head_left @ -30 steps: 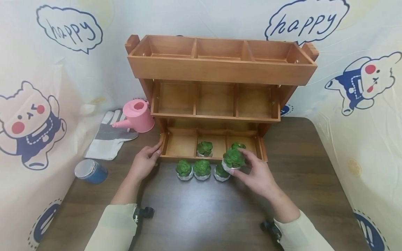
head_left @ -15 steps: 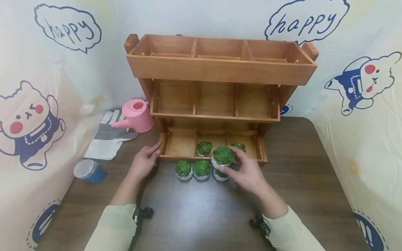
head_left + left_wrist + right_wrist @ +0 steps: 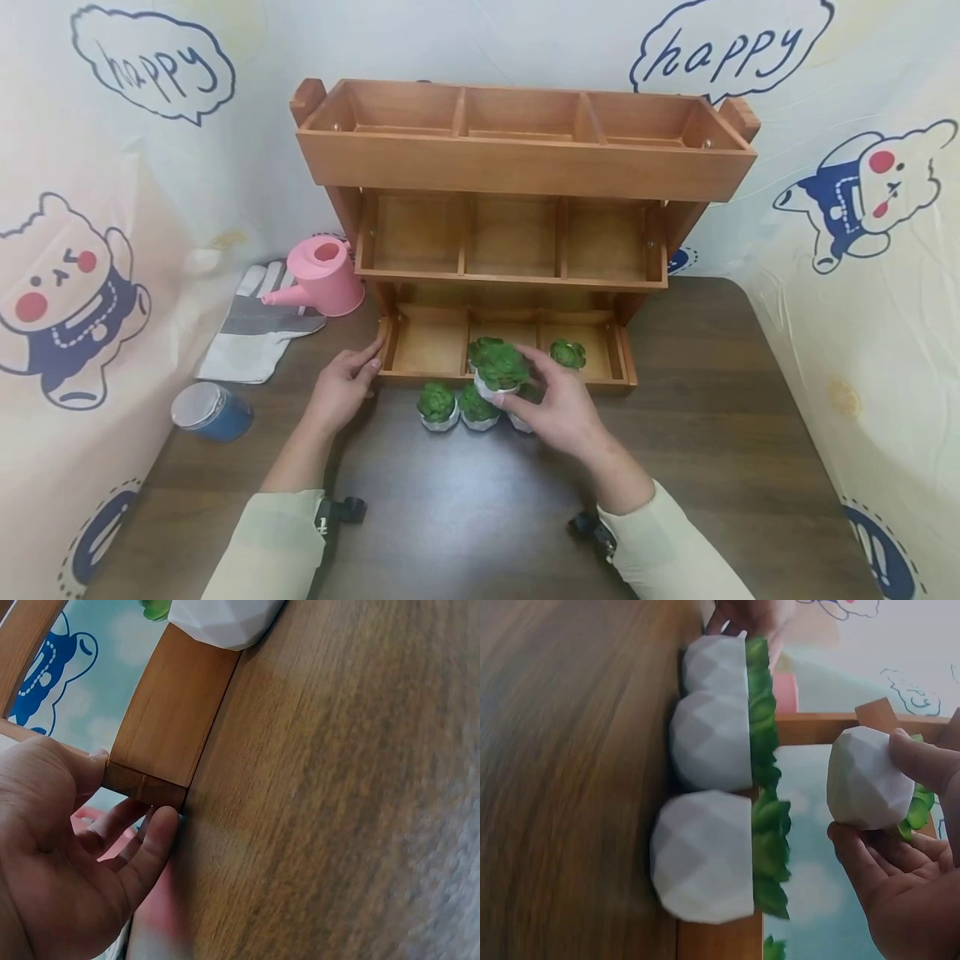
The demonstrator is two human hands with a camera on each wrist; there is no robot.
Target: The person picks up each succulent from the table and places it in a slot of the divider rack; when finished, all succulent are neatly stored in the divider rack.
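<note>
My right hand [image 3: 558,408] pinches a small potted succulent [image 3: 501,367] by its white faceted pot, between thumb and fingers. It is raised above the front edge of the lowest tier of a wooden three-tier planter stand [image 3: 525,167]. Below stand three more potted succulents [image 3: 705,855] in a row on the table, partly covered by the held one and the hand in the head view. My left hand [image 3: 345,387] grips the lower left corner of the stand, its thumb and fingers about the wooden end [image 3: 146,784].
One succulent [image 3: 567,353] sits in the lowest tier's right compartment. Another [image 3: 480,343] in the middle one is mostly hidden. At left lie a pink watering can [image 3: 326,275], a grey-and-white glove [image 3: 255,333] and a blue jar with a silvery lid [image 3: 213,411].
My right hand has carried the succulent leftward along the stand's front, from near the right compartment to before the middle one. My left hand stays at the corner.
</note>
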